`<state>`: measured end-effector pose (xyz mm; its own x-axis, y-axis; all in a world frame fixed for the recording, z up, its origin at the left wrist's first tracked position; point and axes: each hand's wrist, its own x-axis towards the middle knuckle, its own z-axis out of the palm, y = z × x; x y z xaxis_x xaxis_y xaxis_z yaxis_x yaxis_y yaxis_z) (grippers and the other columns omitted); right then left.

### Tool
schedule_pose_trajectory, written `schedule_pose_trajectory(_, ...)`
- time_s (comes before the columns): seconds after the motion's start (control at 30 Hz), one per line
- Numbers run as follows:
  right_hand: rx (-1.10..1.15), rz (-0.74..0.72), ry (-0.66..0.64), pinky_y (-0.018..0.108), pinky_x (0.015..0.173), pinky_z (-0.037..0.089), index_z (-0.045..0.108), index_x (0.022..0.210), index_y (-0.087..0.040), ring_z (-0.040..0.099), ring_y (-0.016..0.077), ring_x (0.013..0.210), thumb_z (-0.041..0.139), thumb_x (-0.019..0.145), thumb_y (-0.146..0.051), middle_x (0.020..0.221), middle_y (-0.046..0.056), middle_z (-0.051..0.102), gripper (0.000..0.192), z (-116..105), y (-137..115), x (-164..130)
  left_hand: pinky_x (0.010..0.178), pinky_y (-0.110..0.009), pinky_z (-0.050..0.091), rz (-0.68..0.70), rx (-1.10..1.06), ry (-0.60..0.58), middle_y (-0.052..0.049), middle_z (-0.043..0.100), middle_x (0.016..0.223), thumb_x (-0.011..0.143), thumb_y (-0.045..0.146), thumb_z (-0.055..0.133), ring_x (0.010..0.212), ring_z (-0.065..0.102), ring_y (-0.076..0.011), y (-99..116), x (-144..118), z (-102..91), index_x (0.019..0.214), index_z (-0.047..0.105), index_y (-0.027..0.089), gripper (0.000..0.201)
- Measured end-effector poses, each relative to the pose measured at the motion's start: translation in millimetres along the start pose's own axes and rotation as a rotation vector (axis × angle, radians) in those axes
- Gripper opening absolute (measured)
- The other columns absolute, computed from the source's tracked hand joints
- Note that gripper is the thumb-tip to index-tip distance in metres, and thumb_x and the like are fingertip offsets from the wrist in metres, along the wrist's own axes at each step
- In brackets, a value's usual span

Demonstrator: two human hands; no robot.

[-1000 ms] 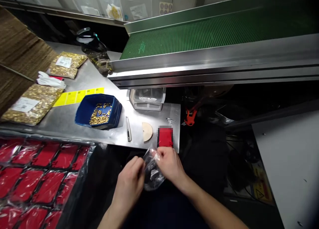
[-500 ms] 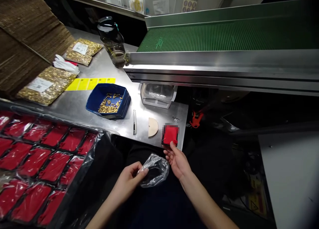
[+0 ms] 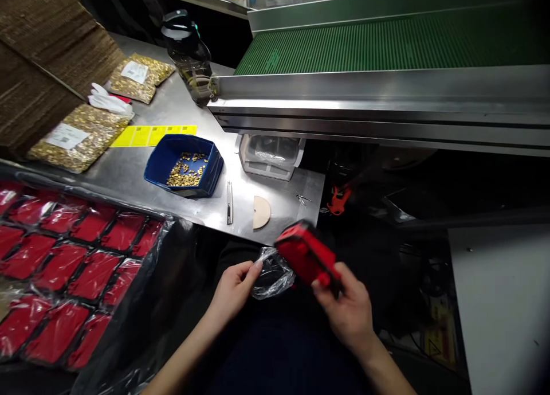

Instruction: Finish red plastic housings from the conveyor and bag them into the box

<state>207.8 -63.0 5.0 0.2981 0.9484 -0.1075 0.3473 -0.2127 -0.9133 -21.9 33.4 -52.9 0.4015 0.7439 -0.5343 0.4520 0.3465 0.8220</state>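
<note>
My left hand (image 3: 235, 285) pinches the edge of a clear plastic bag (image 3: 275, 277), whose mouth faces the right side. My right hand (image 3: 350, 309) grips a red and black box-like case (image 3: 306, 254) by its near end, tilted and smeared by motion. The far end of the case is close to the bag's opening; whether they touch I cannot tell. Beyond the hands, a half-round wooden piece (image 3: 261, 212) and a utility knife (image 3: 229, 203) lie on the metal table (image 3: 244, 233).
A blue bin (image 3: 212, 177) holds small gold-coloured parts. Behind it stand a dark bottle (image 3: 189, 59) and a green conveyor (image 3: 344, 48). At left, a lined crate (image 3: 172, 226) contains several bagged red items (image 3: 60, 266). A grey bin (image 3: 271, 167) sits under the conveyor edge.
My right hand has picked the red and black case up off the table corner and brought it nearer, beside the bag. My left hand still holds the bag, slightly shifted.
</note>
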Motion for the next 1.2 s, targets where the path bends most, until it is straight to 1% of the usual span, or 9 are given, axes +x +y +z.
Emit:
schedule_pose_trajectory(0.07, -0.252, -0.099, -0.293, 0.026, 0.065, 0.044, 0.066, 0.095, -0.024, 0.061, 0.0156, 0.072, 0.064, 0.096, -0.028, 0.081, -0.001, 0.065, 0.004, -4, -8, -12, 0.057, -0.025, 0.028, 0.031, 0.027, -0.007, 0.003, 0.045, 0.064, 0.099, 0.059, 0.046, 0.061, 0.041, -0.0137, 5, 1, 3.6, 0.067, 0.05, 0.019, 0.052)
schedule_pose_trajectory(0.13, -0.47, -0.146, -0.437, 0.027, 0.064, 0.041, 0.066, 0.096, -0.025, 0.061, 0.0169, 0.073, 0.061, 0.096, -0.023, 0.083, 0.0, 0.067, 0.006, 0, -9, -19, 0.06, -0.026, 0.03, 0.16, 0.195, 0.032, 0.002, 0.049, 0.066, 0.103, 0.051, 0.044, 0.062, 0.044, -0.0143, 11, 0, 6.4, 0.068, 0.052, 0.019, 0.047)
schedule_pose_trajectory(0.33, -0.603, -0.023, -0.326, 0.028, 0.061, 0.037, 0.063, 0.093, -0.024, 0.06, 0.0179, 0.068, 0.057, 0.098, -0.027, 0.074, 0.0, 0.064, 0.009, 7, 1, -19, 0.061, -0.032, 0.031, 0.734, 0.906, 0.235, 0.001, 0.053, 0.066, 0.103, 0.026, 0.05, 0.062, 0.046, -0.016, 19, -1, 11.6, 0.07, 0.05, 0.021, 0.033)
schedule_pose_trajectory(0.53, -0.181, 0.277, -0.073, 0.026, 0.062, 0.043, 0.062, 0.088, -0.024, 0.061, 0.0157, 0.064, 0.059, 0.097, -0.044, 0.072, -0.002, 0.065, 0.022, 11, 8, -20, 0.063, -0.031, 0.04, 0.583, 0.971, 0.223, -0.001, 0.06, 0.082, 0.097, 0.015, 0.051, 0.073, 0.056, -0.019, 33, -2, 24.3, 0.088, 0.053, 0.022, 0.012)
schedule_pose_trajectory(0.63, -0.08, 0.287, -0.064, 0.026, 0.068, 0.046, 0.064, 0.096, -0.024, 0.064, 0.0176, 0.073, 0.056, 0.099, -0.045, 0.083, 0.0, 0.069, 0.023, 21, 13, -22, 0.07, -0.031, 0.049, 0.58, 0.861, 0.259, -0.003, 0.062, 0.087, 0.098, 0.014, 0.049, 0.08, 0.061, -0.02, 40, 0, 32.0, 0.097, 0.056, 0.021, 0.009)
schedule_pose_trajectory(0.77, -0.094, 0.232, -0.133, 0.027, 0.069, 0.046, 0.066, 0.097, -0.023, 0.062, 0.0185, 0.076, 0.058, 0.098, -0.041, 0.084, 0.001, 0.068, 0.019, 26, 18, -16, 0.084, -0.033, 0.054, 0.787, 0.747, 0.302, -0.007, 0.068, 0.101, 0.097, 0.012, 0.055, 0.092, 0.065, -0.0214, 46, 0, 44.2, 0.118, 0.059, 0.02, 0.022)
schedule_pose_trajectory(0.87, 0.088, 0.291, -0.064, 0.026, 0.067, 0.048, 0.066, 0.098, -0.022, 0.062, 0.0172, 0.071, 0.06, 0.098, -0.042, 0.081, 0.001, 0.069, 0.021, 24, 21, -7, 0.083, -0.032, 0.056, 0.912, 0.734, 0.281, -0.009, 0.069, 0.1, 0.095, 0.009, 0.059, 0.09, 0.066, -0.0219, 49, -2, 54.9, 0.122, 0.058, 0.018, 0.029)
schedule_pose_trajectory(1.1, 0.508, 0.351, 0.166, 0.026, 0.074, 0.052, 0.065, 0.098, -0.019, 0.061, 0.0167, 0.077, 0.064, 0.096, -0.048, 0.086, 0.003, 0.069, 0.029, 28, 28, 7, 0.081, -0.036, 0.056, 0.735, 0.794, 0.269, -0.008, 0.069, 0.099, 0.097, 0.01, 0.053, 0.089, 0.065, -0.0232, 56, 1, 64.9, 0.111, 0.06, 0.019, 0.018)
schedule_pose_trajectory(1.2, 0.631, 0.346, 0.188, 0.027, 0.077, 0.052, 0.066, 0.108, -0.019, 0.062, 0.0163, 0.079, 0.065, 0.096, -0.047, 0.094, 0.004, 0.071, 0.03, 35, 34, 13, 0.081, -0.033, 0.056, 0.827, 0.736, 0.201, -0.009, 0.069, 0.1, 0.095, 0.006, 0.055, 0.089, 0.065, -0.0217, 56, -1, 68.5, 0.116, 0.059, 0.018, 0.025)
